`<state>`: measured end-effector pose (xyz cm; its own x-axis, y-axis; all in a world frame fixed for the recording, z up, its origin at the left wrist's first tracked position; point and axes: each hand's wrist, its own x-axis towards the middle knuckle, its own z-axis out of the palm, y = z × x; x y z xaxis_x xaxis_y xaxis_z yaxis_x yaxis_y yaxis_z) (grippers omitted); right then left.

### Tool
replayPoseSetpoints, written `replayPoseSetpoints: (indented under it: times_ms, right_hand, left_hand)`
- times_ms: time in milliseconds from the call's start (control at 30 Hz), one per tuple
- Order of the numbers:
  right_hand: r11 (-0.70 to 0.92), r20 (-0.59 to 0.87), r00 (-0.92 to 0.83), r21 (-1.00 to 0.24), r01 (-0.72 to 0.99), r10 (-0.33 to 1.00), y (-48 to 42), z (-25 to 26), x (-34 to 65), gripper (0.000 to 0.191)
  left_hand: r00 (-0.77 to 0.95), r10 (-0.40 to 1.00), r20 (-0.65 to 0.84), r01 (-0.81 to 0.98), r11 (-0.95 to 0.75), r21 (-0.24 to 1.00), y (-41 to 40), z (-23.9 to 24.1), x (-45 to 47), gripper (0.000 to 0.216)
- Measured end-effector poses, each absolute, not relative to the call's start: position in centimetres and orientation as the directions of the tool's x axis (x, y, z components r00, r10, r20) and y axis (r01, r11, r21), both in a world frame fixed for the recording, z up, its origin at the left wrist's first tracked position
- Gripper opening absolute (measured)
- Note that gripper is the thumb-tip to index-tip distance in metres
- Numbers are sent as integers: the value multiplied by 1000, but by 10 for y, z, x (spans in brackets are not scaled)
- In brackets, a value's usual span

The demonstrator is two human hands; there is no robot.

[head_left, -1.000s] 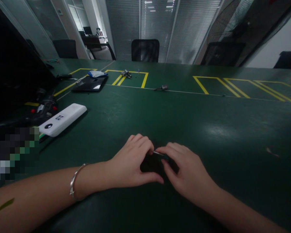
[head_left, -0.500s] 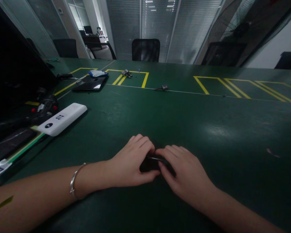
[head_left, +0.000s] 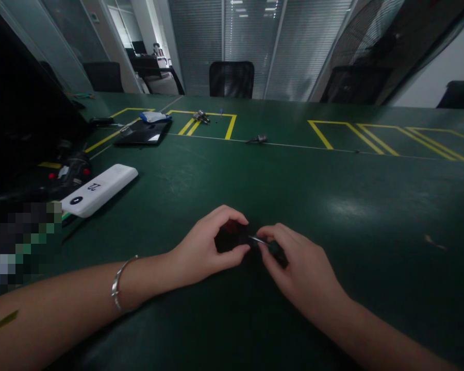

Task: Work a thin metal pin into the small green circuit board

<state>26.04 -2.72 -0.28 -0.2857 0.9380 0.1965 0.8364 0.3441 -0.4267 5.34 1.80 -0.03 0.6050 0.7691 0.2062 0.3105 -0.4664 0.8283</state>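
Near the front middle of the green table (head_left: 201, 175), my two hands are close together but apart. My left hand (head_left: 209, 242) curves in a C, thumb and index fingertip on either side of a small dark object (head_left: 243, 237), hard to make out against the table. My right hand (head_left: 297, 257) pinches a thin shiny metal rod (head_left: 258, 239) between thumb and index finger. The rod's tip points left at the dark object; whether they touch I cannot tell. The rod's other end is hidden by the fingers.
A white power bank (head_left: 100, 190) marked 22 lies on the left, beside black gear with red knobs (head_left: 73, 167). Farther back are a black flat case (head_left: 143, 133), small metal parts (head_left: 201, 117) and a grey metal piece with a thin shaft (head_left: 258, 139). Yellow tape marks (head_left: 332, 123) line the far side.
My hands have drawn slightly apart, and my left thumb and index finger have spread. The metal rod has shifted a little up, and more of it shows.
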Motion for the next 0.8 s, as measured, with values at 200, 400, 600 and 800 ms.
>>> replayPoseSetpoints:
  times_ms: [200,400,600,800]
  right_hand:
    - [346,183,-298,-350,870,937,-27,-3,260,22]
    - [331,141,-300,-351,876,944,-26,-4,260,15]
    - [257,162,-202,-531,808,966,-27,1,261,14]
    - [316,317,-127,-668,674,940,-29,5,261,13]
  left_hand:
    - [588,780,215,253,-430,867,20,-3,55,44]
    - [602,764,230,221,-437,872,20,-2,54,40]
    - [595,783,182,221,-377,899,19,-3,53,30]
    - [613,780,127,168,-285,944,16,0,55,36]
